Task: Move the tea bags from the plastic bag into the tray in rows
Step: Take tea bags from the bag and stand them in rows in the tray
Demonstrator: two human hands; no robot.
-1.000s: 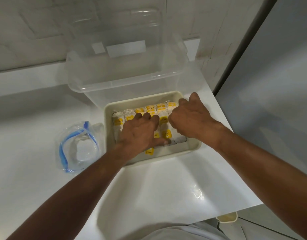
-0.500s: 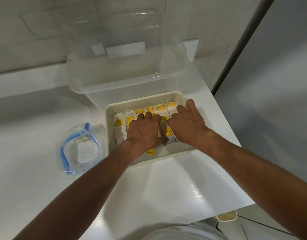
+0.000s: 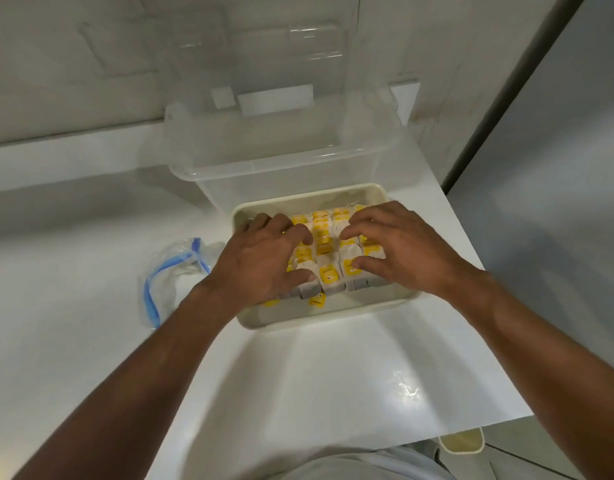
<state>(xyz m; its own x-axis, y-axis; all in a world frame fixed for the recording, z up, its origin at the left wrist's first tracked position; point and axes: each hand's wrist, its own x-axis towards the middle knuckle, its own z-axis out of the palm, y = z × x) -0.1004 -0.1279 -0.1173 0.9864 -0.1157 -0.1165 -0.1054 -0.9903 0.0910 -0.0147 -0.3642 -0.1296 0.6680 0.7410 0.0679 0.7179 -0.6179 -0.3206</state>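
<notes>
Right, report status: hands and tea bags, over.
Left hand and right hand open, pressing on tea bags. Bags in rows inside cream tray. Plastic bag lies left of tray, nothing in the way.

White counter [image 3: 333,375] bears tray [image 3: 333,315], plastic bag [image 3: 174,271], clear box [image 3: 281,161]

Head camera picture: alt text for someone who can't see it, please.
The left hand and right hand rest on rows of tea bags in a cream tray on a counter. A plastic bag lies left of the tray, a clear box behind it.
</notes>
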